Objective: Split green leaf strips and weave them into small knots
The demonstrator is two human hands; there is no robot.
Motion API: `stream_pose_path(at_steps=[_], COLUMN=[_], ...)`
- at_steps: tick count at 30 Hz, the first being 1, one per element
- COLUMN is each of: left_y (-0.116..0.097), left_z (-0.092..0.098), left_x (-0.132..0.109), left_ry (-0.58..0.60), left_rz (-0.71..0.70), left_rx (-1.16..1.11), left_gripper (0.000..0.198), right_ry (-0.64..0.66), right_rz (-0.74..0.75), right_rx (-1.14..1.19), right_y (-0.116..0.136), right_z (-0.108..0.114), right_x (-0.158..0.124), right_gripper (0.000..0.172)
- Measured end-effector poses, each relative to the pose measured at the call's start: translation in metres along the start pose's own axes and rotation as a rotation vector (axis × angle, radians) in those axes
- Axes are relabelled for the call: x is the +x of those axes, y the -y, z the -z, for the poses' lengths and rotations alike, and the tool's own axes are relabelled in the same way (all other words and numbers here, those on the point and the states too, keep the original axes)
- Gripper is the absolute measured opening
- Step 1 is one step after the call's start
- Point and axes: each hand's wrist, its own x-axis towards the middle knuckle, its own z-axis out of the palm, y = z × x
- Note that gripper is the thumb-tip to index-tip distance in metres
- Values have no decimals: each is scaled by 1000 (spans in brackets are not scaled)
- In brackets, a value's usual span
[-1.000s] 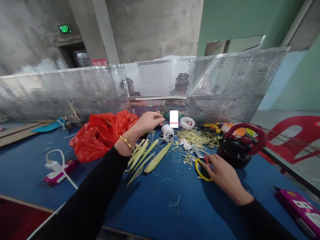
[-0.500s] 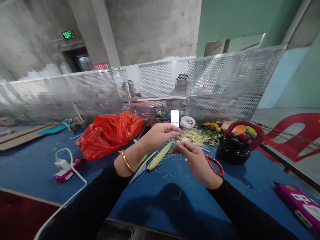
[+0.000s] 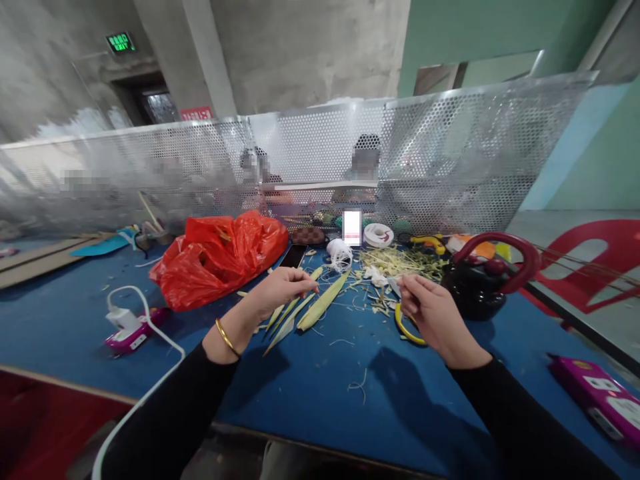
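My left hand, a gold bangle at its wrist, hovers over pale yellow-green husk leaves with thumb and fingers pinched. What the pinch holds, if anything, is too fine to make out. To the right, my right hand is also closed in a pinch, its contents unclear. Beside and partly under it lies a yellow loop handle, apparently of scissors; the rest is mostly hidden by the hand. A bundle of white thread sits beyond the leaves, between the hands. Loose thread pieces lie on the blue table.
A red plastic bag stands at left, near a purple power strip with a white cable. Shredded husk strips, a white spool and a lit phone are behind. A dark kettle and purple box are right.
My hands have moved apart, left hand to the left and right hand to the right. The white thread bundle and yellow handle now show; the red handle seen earlier is hidden.
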Motion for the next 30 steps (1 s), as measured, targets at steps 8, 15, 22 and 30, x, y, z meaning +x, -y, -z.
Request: stream_pose_path(at_steps=[8,15,22,30], left_y=[28,16,3,-1], left_z=[3,1,-3,-20], left_x=[-21,-34,-35,-33], left_ry=[-83,-132,-136,-113], left_rz=[93,51,39,15], left_rx=[-221,-521,-476,-517], left_gripper=[27,23,21,20], right_ry=[42,116,127,204], right_rz=[1,146,102,-44], right_rx=[-342,-893,-1749,-1709], right_y=[-35,-28,-36,-35], right_z=[14,46,80,60], right_x=[-6,-14,-6,28], right_gripper=[38,24,27,28])
